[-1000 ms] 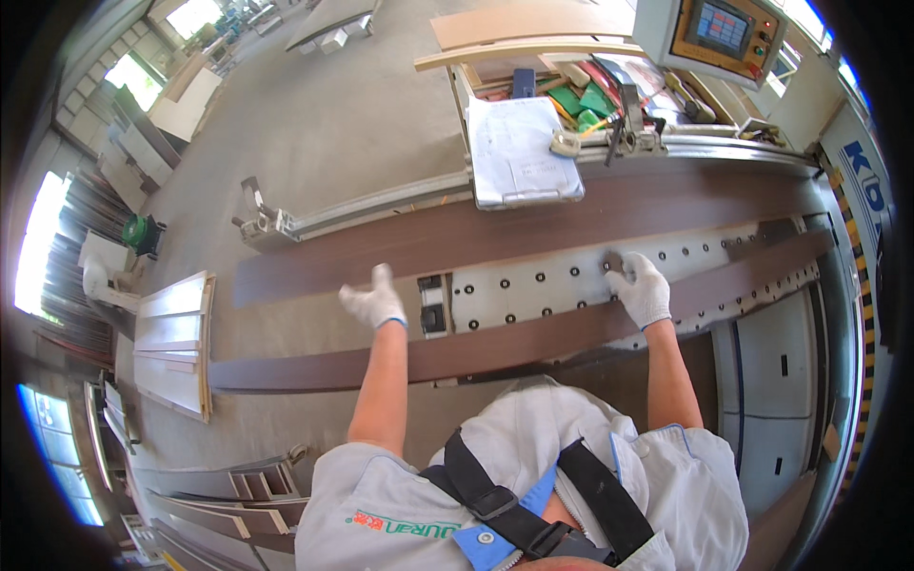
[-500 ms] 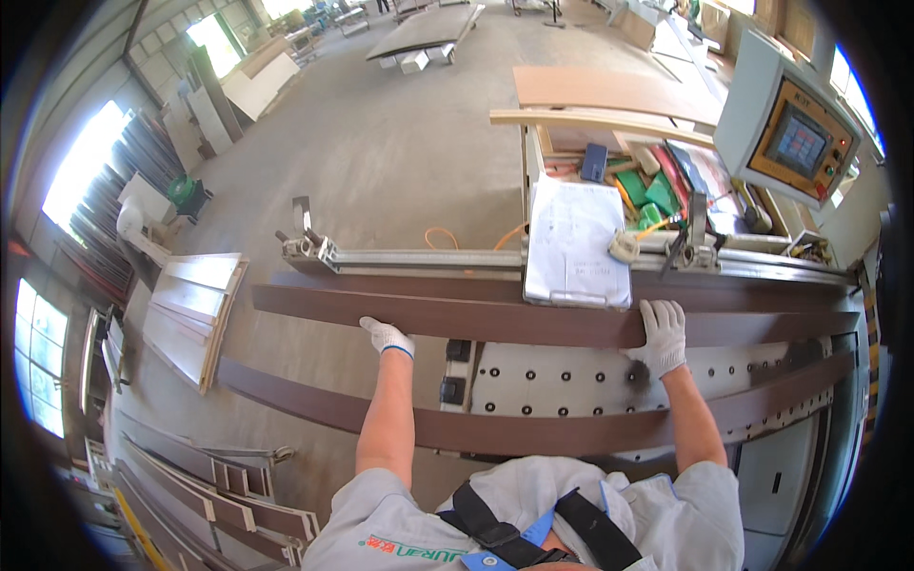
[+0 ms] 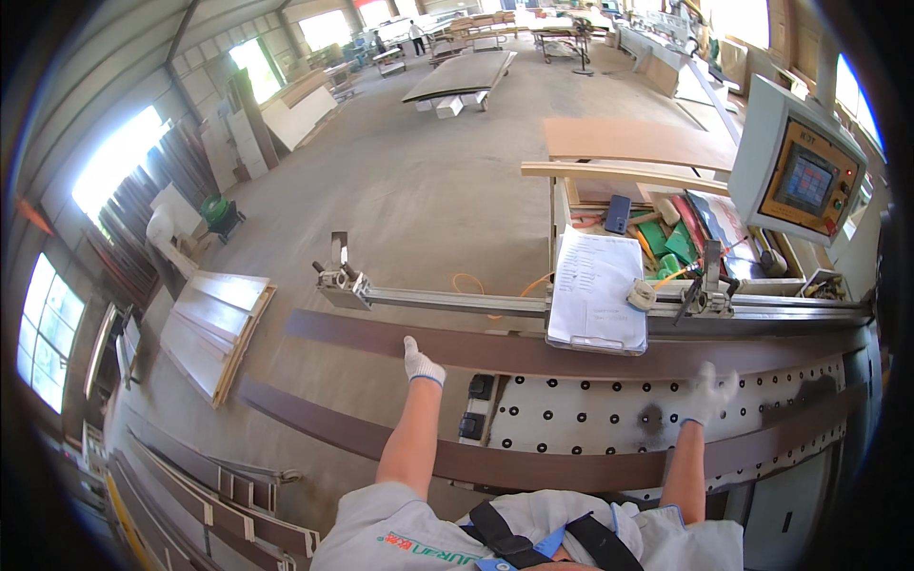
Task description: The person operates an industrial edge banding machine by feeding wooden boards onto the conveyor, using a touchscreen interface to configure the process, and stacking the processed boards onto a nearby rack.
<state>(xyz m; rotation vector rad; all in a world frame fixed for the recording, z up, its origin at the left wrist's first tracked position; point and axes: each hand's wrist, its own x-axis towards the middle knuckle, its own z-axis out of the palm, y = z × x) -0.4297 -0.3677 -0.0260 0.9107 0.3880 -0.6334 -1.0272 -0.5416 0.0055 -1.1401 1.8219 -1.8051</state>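
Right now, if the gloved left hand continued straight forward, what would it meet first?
The left hand already rests on the far long dark brown board. Beyond it comes, probably, the grey metal guide rail; depth is unclear.

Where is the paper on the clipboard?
In the head view, the clipboard with paper lies right of centre, across the metal rail, its lower edge overlapping the far brown board, beside the tape measure.
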